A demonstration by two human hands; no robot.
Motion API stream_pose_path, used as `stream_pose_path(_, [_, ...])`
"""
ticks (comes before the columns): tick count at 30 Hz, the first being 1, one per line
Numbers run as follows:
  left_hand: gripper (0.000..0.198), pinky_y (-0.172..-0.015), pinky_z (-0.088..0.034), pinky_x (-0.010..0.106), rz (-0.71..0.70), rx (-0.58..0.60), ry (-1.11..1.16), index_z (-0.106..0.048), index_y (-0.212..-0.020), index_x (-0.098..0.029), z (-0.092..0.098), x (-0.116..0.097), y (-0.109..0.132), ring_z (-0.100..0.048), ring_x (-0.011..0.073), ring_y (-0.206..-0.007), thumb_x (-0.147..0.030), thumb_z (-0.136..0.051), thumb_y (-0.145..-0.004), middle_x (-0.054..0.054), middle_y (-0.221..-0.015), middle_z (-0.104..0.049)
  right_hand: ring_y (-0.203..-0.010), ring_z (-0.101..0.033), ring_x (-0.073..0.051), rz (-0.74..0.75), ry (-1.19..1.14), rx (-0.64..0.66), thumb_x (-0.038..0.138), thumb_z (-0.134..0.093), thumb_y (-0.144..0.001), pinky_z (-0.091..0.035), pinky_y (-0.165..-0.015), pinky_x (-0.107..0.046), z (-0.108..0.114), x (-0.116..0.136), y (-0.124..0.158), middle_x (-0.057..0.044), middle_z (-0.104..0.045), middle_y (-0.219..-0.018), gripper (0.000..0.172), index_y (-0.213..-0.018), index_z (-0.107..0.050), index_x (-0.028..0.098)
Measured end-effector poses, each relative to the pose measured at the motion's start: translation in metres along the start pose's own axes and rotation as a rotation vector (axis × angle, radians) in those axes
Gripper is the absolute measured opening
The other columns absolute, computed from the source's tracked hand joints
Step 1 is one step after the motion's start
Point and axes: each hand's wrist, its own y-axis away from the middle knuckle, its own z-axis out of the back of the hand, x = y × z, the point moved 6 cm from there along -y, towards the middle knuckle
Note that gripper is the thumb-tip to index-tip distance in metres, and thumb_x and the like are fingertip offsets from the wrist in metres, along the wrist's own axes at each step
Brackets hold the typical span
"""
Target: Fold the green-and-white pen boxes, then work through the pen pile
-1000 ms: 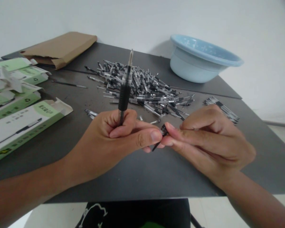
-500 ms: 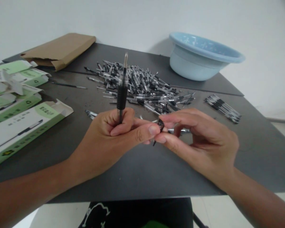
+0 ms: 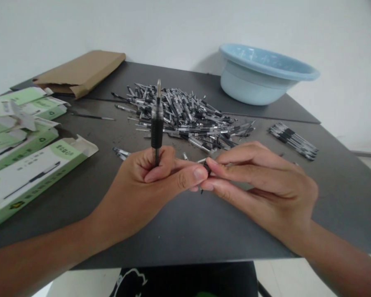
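Note:
My left hand (image 3: 154,185) is closed around a gel pen (image 3: 157,128) with a black grip, its tip pointing up. The thumb and forefinger of that same hand also pinch a small black part (image 3: 207,167), perhaps a pen cap. From the other side my right hand (image 3: 262,185) grips this black part between thumb and fingertips. Most of it is hidden by the fingers, so its exact kind is unclear. Just behind both hands lies a large heap of pens and pen parts (image 3: 179,107) on the dark table (image 3: 185,231).
Green-and-white pen boxes (image 3: 34,173) are stacked at the left, with a brown cardboard package (image 3: 83,70) behind them. A light blue basin (image 3: 253,82) stands at the back right. A row of pens (image 3: 292,142) lies to the right; a single refill (image 3: 92,117) lies left of the heap.
My right hand's fingers have closed further over the small black part, covering more of it. The pen in my left hand stands more upright. The view has shifted slightly.

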Motion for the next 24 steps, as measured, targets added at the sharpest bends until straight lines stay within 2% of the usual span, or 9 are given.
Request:
stream_pose_path(6, [0.061,-0.065,-0.059,0.012,0.01,-0.001,0.018,-0.029,-0.06,-0.021,0.002,0.003,-0.004,-0.076,0.0092,-0.069,-0.017,-0.081,-0.092,-0.003,-0.068,-0.078,-0.087,-0.079,-0.019,-0.019,0.009,0.043,0.019,-0.089,-0.088,-0.065,-0.079,-0.04,-0.003,-0.004,-0.002,-0.001,-0.085,-0.099,0.018,-0.102,-0.084,0.029])
stream_pose_path(11, [0.061,-0.073,-0.064,0.017,0.041,0.007,0.044,-0.03,-0.061,-0.021,0.003,0.01,-0.005,-0.081,0.0129,-0.077,-0.021,-0.083,-0.092,0.0,-0.079,-0.082,-0.086,-0.079,-0.02,-0.054,-0.033,0.02,0.028,-0.097,-0.08,-0.064,-0.078,-0.038,-0.009,-0.009,0.002,-0.002,-0.084,-0.092,0.03,-0.104,-0.08,0.024])
stream_pose_path(14, [0.062,-0.078,-0.064,0.018,0.028,-0.017,0.053,-0.03,-0.061,-0.021,0.004,0.012,-0.004,-0.083,0.0149,-0.085,-0.022,-0.083,-0.092,0.0,-0.082,-0.083,-0.088,-0.078,-0.018,-0.049,0.031,0.028,0.028,-0.094,-0.084,-0.063,-0.078,-0.034,-0.011,-0.007,0.002,-0.004,-0.084,-0.098,0.031,-0.109,-0.078,0.02])
stream_pose_path(17, [0.062,-0.077,-0.063,0.017,0.01,-0.073,0.012,-0.03,-0.061,-0.021,0.006,0.011,-0.003,-0.084,0.0165,-0.093,-0.023,-0.085,-0.091,0.0,-0.086,-0.085,-0.095,-0.078,-0.017,-0.005,0.129,0.044,0.028,-0.092,-0.087,-0.063,-0.087,-0.031,-0.009,-0.002,0.001,-0.006,-0.085,-0.105,0.032,-0.113,-0.078,0.016])
stream_pose_path(24, [0.068,-0.071,-0.063,0.02,-0.006,-0.148,-0.072,-0.028,-0.062,-0.021,0.009,0.007,0.0,-0.083,0.0174,-0.088,-0.026,-0.092,-0.084,-0.001,-0.089,-0.086,-0.104,-0.078,-0.018,0.095,0.26,0.133,0.03,-0.084,-0.094,-0.061,-0.096,-0.032,-0.009,0.004,0.002,-0.007,-0.084,-0.116,0.033,-0.122,-0.077,0.014])
